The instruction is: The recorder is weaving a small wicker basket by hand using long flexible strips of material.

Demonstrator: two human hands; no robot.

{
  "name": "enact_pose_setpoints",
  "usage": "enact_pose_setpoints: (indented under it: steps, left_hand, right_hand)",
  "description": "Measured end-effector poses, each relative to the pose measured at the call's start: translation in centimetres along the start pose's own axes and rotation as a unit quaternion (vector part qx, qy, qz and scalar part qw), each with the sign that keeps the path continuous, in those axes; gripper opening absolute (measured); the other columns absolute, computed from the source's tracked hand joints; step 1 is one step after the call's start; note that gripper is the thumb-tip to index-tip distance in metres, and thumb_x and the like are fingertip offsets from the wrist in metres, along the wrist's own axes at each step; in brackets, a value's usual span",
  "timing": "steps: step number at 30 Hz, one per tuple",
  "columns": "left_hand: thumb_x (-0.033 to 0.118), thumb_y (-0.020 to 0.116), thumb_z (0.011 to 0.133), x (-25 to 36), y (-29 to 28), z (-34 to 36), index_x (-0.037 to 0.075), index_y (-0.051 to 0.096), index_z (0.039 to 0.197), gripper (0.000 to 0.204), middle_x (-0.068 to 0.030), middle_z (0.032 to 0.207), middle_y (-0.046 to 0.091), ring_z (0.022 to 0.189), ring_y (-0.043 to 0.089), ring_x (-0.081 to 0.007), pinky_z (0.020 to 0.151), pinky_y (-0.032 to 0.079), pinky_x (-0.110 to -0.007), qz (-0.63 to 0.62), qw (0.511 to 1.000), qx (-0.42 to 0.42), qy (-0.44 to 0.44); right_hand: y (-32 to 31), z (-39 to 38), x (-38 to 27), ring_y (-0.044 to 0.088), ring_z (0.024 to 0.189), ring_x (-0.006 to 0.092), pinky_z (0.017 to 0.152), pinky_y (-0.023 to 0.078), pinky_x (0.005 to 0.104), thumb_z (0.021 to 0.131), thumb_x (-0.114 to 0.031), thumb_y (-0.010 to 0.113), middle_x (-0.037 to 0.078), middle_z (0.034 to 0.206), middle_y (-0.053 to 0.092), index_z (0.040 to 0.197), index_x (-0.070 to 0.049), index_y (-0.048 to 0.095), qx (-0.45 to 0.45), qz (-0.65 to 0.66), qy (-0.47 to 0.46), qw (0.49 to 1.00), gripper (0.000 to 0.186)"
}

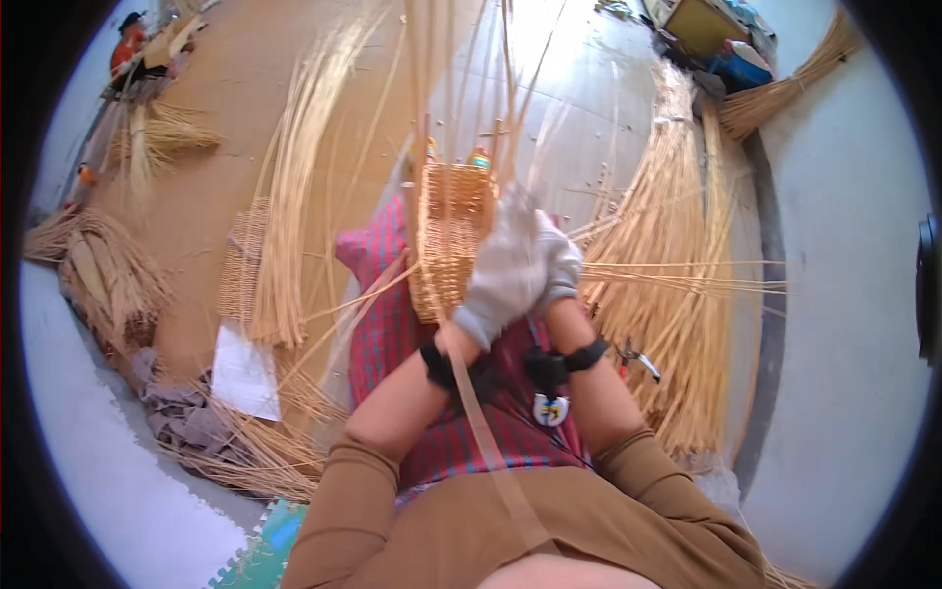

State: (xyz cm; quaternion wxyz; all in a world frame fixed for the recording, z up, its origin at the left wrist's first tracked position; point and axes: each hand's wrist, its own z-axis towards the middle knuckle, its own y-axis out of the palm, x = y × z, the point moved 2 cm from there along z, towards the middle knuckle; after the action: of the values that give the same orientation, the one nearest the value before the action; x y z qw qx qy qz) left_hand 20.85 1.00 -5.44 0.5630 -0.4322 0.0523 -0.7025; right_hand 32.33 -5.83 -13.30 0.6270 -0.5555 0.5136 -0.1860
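Observation:
A small woven wicker basket [444, 280] rests on the red and blue checked cloth [383, 334] over my lap, with long upright cane strands [416, 79] rising from around it. At its right side, my left hand [505, 270] and my right hand [560, 263] come close together, both in pale grey work gloves. Motion smears their fingers, so I cannot make out what they hold. Several thin canes [677, 277] stick out to the right beside my right hand. A flat pale strip [481, 427] runs from near my left wrist down over my brown top.
Long cane bundles lie to the left [304, 167] and right [667, 196]. Red-handled pliers [640, 365] are by my right forearm. A flat woven panel [243, 265] and a white sheet [245, 373] lie on the left. Another person [128, 54] sits at the far left.

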Motion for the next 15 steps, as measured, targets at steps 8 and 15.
enact_pose_setpoints:
  steps: [8, 15]
  left_hand:
    - [0.009, 0.081, 0.084, -8.2, -10.3, -10.2, 0.006, 0.060, 0.126, 0.048, -0.0049, 0.098, 0.060, 0.094, 0.061, -0.0190, 0.089, 0.052, -0.034, -0.278, 0.892, 0.031, -0.356]
    - [0.022, 0.088, 0.082, -12.7, -9.3, -6.1, 0.009, 0.053, 0.102, 0.042, 0.0036, 0.090, 0.047, 0.082, 0.046, -0.0099, 0.074, 0.045, -0.028, -0.279, 0.906, -0.208, -0.243]
  right_hand:
    - [-5.7, -14.1, -8.6, 0.067, 0.091, 0.0267, 0.083, 0.053, 0.0387, 0.080, -0.025, 0.082, 0.005, 0.092, 0.068, 0.113, -0.015, 0.068, 0.101, 0.249, -0.470, 0.841, 0.037]
    - [-2.1, -8.3, -2.7, 0.065, 0.066, 0.0102, 0.061, 0.053, 0.0263, 0.095, -0.016, 0.073, 0.005, 0.082, 0.073, 0.103, -0.004, 0.073, -0.018, 0.565, 0.001, 0.825, 0.014]
